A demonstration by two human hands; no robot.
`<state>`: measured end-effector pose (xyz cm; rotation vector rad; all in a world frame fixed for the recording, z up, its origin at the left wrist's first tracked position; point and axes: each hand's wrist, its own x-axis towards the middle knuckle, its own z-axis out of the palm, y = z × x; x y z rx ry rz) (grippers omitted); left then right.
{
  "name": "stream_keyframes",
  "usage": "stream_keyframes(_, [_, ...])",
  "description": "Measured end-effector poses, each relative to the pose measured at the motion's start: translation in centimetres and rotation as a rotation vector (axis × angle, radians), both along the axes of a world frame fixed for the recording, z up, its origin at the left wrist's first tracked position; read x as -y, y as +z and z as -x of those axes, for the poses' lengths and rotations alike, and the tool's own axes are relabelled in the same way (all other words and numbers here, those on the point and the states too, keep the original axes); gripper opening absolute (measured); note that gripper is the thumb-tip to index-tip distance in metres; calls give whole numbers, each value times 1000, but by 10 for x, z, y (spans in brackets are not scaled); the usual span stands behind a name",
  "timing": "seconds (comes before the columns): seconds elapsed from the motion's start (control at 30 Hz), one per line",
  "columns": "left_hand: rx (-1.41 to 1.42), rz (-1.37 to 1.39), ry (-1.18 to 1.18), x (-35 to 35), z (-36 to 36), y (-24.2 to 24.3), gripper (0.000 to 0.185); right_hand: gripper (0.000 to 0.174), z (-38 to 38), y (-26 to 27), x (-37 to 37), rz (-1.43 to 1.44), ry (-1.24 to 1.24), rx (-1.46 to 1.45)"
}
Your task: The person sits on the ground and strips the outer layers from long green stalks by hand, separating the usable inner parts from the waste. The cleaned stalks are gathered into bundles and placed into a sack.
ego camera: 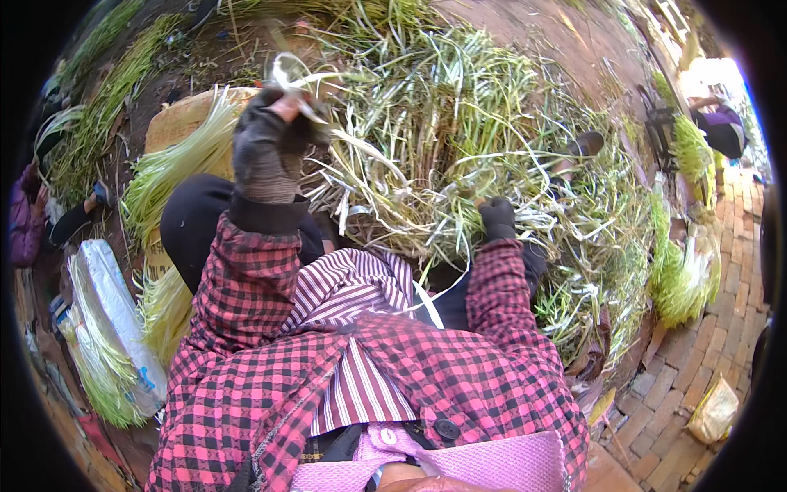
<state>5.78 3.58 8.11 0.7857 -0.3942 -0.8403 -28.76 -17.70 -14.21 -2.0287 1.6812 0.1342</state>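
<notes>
My left hand (280, 123), in a dark fingerless glove, is raised over the left edge of a large heap of cut leafy stalks (442, 104). Pale, peeling strips (292, 74) are pinched in its fingers and blurred around them. Closer to my lap, my right hand (497, 218), also in a dark glove, is curled around a bunch of green stalks (464, 212) at the heap's near edge. Its fingertips are partly hidden among the leaves. A loose white strip (430, 305) hangs over my lap.
Cleaned pale-green bundles (184, 154) lie on a tan sack (169, 126) at my left. Farther left, another bundle (104, 363) rests beside a white wrapped block (117, 307). More bundles (688, 277) stand right, by brick paving (664, 381). Other people (725, 129) sit at both sides.
</notes>
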Motion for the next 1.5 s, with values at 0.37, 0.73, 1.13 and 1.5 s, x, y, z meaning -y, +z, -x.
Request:
stream_keyframes(0.37, [529,-439,-212,16,55,-38,7,17,-161,166,-126,-583,134,1456])
stream_keyframes(0.73, [1078,-484,-10,17,61,-48,14,15,-153,136,-130,-524,-319,1523])
stream_keyframes(1.13, [1281,-1084,-574,10,62,-25,28,43,-104,134,-133,-967,371,803])
stream_keyframes(1.5, [1162,-928,-411,15,63,-27,21,42,-177,18,-12,-5,188,-18])
